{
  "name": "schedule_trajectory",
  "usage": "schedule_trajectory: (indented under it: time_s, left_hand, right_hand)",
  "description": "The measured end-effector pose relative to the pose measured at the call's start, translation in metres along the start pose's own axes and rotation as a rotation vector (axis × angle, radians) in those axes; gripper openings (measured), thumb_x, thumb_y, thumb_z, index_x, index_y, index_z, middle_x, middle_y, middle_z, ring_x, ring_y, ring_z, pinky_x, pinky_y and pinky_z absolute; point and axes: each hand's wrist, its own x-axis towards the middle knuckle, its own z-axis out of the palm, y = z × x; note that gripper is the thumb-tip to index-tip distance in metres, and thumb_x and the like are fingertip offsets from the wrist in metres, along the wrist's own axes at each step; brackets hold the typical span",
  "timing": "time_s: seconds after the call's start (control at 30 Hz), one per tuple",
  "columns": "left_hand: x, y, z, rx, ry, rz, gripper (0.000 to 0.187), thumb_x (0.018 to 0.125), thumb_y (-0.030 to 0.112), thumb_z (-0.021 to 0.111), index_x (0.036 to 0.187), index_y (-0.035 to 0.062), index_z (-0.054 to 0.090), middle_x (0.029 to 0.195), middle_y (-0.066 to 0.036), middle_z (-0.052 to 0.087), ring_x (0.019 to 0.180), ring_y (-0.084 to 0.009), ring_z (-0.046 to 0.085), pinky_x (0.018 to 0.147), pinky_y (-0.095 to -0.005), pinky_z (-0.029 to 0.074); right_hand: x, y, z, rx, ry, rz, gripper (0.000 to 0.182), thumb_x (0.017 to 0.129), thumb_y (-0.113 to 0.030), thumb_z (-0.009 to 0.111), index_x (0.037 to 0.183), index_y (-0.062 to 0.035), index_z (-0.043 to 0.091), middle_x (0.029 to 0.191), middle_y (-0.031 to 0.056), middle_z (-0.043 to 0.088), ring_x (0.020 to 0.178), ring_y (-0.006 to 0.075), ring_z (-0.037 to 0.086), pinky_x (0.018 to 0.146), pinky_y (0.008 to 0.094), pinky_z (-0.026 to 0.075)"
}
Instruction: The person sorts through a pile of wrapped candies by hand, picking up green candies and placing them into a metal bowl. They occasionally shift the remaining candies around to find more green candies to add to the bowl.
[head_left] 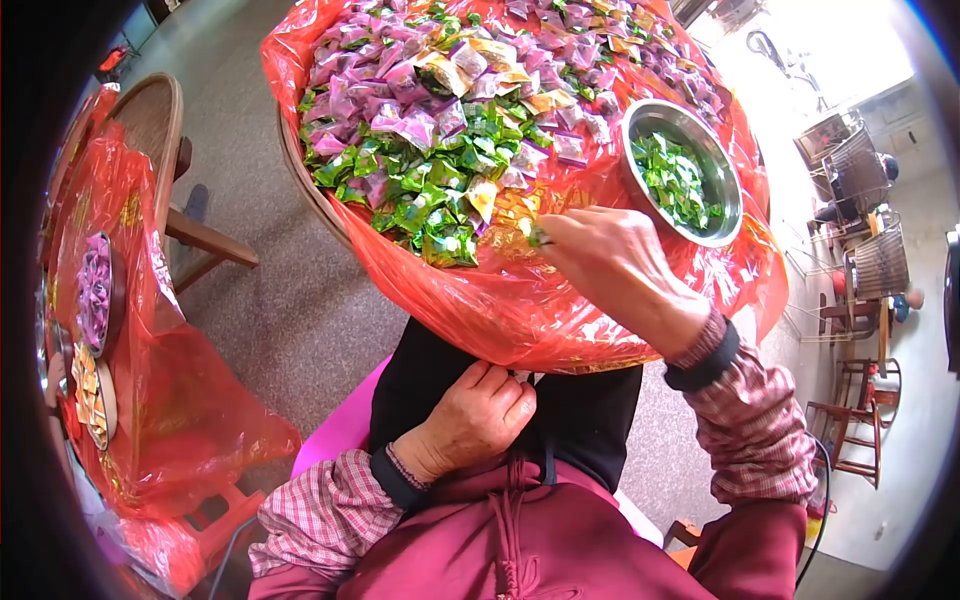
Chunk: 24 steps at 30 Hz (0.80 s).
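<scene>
My right hand (612, 262) is over the red plastic sheet, thumb and fingers pinched on a small green-wrapped packet (538, 237). Just beyond it, a steel bowl (735, 222) holds many green packets. A heap of purple packets (375, 90), green packets (440, 190) and some orange-yellow ones (483, 197) lies on the sheet, left of that hand. My left hand (478, 418) is closed in my lap, below the near edge of the sheet. A bit of something whitish shows by its fingertips; what it grips, if anything, is hidden.
Red plastic sheeting (440, 300) covers a round tray in front of me. At left, another red-covered surface (190, 400) bears a dish of purple packets (95, 290) and a dish of orange-yellow packets (90, 395). Wooden chairs (868, 400) and wire baskets (880, 262) stand at right.
</scene>
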Motion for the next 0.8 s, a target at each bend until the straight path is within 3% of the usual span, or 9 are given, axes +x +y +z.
schedule_trajectory:
  time_s: [0.2, 0.3, 0.4, 0.5, 0.53, 0.6, 0.67, 0.73, 0.8]
  left_hand:
    - [-0.001, 0.002, 0.0, -0.003, -0.013, -0.003, 0.019, 0.082, 0.015, 0.063, 0.096, 0.0018, 0.065, 0.087, -0.009, 0.062, 0.09, -0.0269, 0.063, 0.09, -0.0433, 0.052]
    - [0.001, 0.002, 0.0, -0.008, -0.003, -0.003, 0.019, 0.083, 0.015, 0.063, 0.096, 0.0019, 0.065, 0.087, -0.01, 0.062, 0.091, -0.0275, 0.063, 0.09, -0.0433, 0.052]
    - [0.0, 0.002, 0.001, 0.0, -0.001, 0.002, 0.02, 0.083, 0.015, 0.063, 0.096, 0.0018, 0.066, 0.087, -0.01, 0.062, 0.091, -0.0278, 0.063, 0.09, -0.0433, 0.052]
    - [0.0, 0.002, 0.001, -0.004, -0.02, -0.004, 0.02, 0.083, 0.016, 0.063, 0.097, 0.0018, 0.066, 0.088, -0.009, 0.062, 0.091, -0.0277, 0.063, 0.091, -0.0434, 0.052]
    - [0.0, 0.002, 0.001, -0.006, -0.022, -0.003, 0.02, 0.083, 0.016, 0.063, 0.097, 0.0018, 0.066, 0.088, -0.009, 0.062, 0.091, -0.0277, 0.063, 0.091, -0.0434, 0.052]
    - [-0.001, 0.002, -0.001, -0.005, -0.045, -0.012, 0.021, 0.083, 0.016, 0.062, 0.097, 0.0016, 0.066, 0.088, -0.009, 0.063, 0.091, -0.0278, 0.063, 0.092, -0.0435, 0.052]
    - [-0.001, 0.001, 0.0, -0.002, -0.041, -0.008, 0.021, 0.082, 0.017, 0.062, 0.097, 0.0017, 0.066, 0.088, -0.009, 0.063, 0.091, -0.0277, 0.063, 0.092, -0.0436, 0.052]
    - [-0.001, 0.0, 0.0, 0.001, -0.032, -0.007, 0.021, 0.082, 0.017, 0.062, 0.097, 0.0017, 0.066, 0.088, -0.009, 0.063, 0.091, -0.0276, 0.063, 0.092, -0.0437, 0.052]
    - [-0.002, 0.0, 0.0, 0.005, -0.014, 0.003, 0.022, 0.082, 0.016, 0.062, 0.097, 0.0016, 0.066, 0.089, -0.01, 0.063, 0.09, -0.0277, 0.063, 0.092, -0.0439, 0.052]
  right_hand:
    - [-0.032, 0.029, -0.053, -0.055, 0.166, 0.259, 0.013, 0.095, -0.021, 0.069, 0.097, -0.0086, 0.071, 0.081, 0.0137, 0.07, 0.074, 0.0327, 0.07, 0.067, 0.0439, 0.053]
    - [-0.045, 0.066, -0.077, -0.336, 0.141, 0.434, 0.021, 0.096, -0.026, 0.068, 0.108, -0.009, 0.073, 0.087, 0.0145, 0.074, 0.078, 0.0319, 0.072, 0.068, 0.0435, 0.054]
    - [-0.046, 0.068, -0.08, -0.331, 0.168, 0.47, 0.024, 0.094, -0.022, 0.07, 0.114, -0.0077, 0.072, 0.095, 0.017, 0.075, 0.082, 0.0326, 0.073, 0.071, 0.0438, 0.055]
    - [-0.034, 0.039, -0.058, -0.186, 0.117, 0.245, 0.028, 0.094, -0.021, 0.07, 0.117, -0.0046, 0.072, 0.1, 0.0178, 0.075, 0.089, 0.034, 0.073, 0.073, 0.0441, 0.056]
    - [-0.03, 0.03, -0.04, -0.056, 0.174, 0.123, 0.023, 0.094, -0.02, 0.069, 0.11, -0.0037, 0.07, 0.093, 0.0161, 0.073, 0.087, 0.0355, 0.071, 0.072, 0.0454, 0.056]
    - [-0.014, 0.004, -0.021, -0.042, 0.048, -0.007, 0.011, 0.09, -0.011, 0.065, 0.096, -0.0056, 0.059, 0.079, 0.0119, 0.063, 0.078, 0.0332, 0.067, 0.067, 0.0459, 0.054]
    - [-0.003, -0.013, -0.005, -0.008, -0.052, -0.107, 0.011, 0.083, -0.007, 0.063, 0.092, -0.0057, 0.056, 0.077, 0.0098, 0.059, 0.075, 0.0321, 0.065, 0.064, 0.0454, 0.053]
    - [0.008, -0.015, 0.016, 0.0, -0.119, -0.152, 0.018, 0.093, -0.017, 0.067, 0.106, -0.0051, 0.062, 0.077, 0.0099, 0.06, 0.074, 0.0309, 0.066, 0.064, 0.0443, 0.052]
    - [0.019, -0.021, 0.024, -0.014, -0.162, -0.16, 0.016, 0.092, -0.015, 0.066, 0.103, -0.0046, 0.06, 0.076, 0.0099, 0.06, 0.075, 0.0309, 0.067, 0.064, 0.0447, 0.052]
